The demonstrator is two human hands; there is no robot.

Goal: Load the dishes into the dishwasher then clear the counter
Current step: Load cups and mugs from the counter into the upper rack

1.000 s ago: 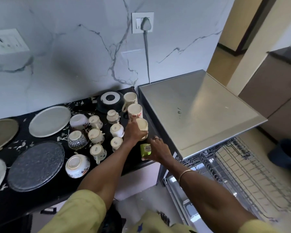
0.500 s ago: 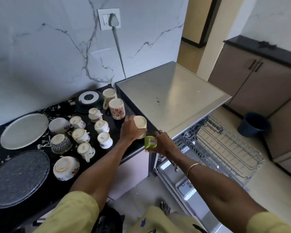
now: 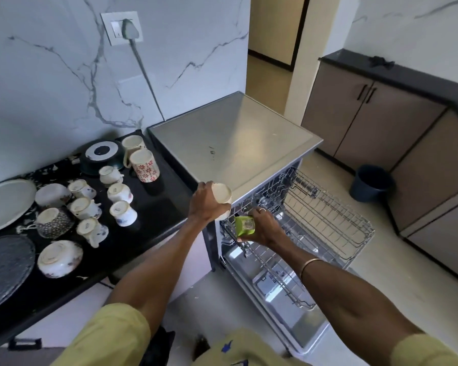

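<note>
Cream cup (image 3: 220,196) gripped in left hand (image 3: 206,203) over dishwasher (image 3: 236,143) corner, green cup (image 3: 245,225) gripped in right hand (image 3: 262,229) above pulled-out rack (image 3: 325,220), more cups on black worktop (image 3: 154,207)

Your one head camera looks down, near your hands; dishwasher (image 3: 236,143) at one o'clock, counter (image 3: 156,196) at ten.

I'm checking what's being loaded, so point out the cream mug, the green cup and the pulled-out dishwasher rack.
cream mug (image 3: 221,194), head view, on its upturned base.
green cup (image 3: 245,225), head view, on its labelled side.
dishwasher rack (image 3: 328,220), head view, on its wire floor.
</note>
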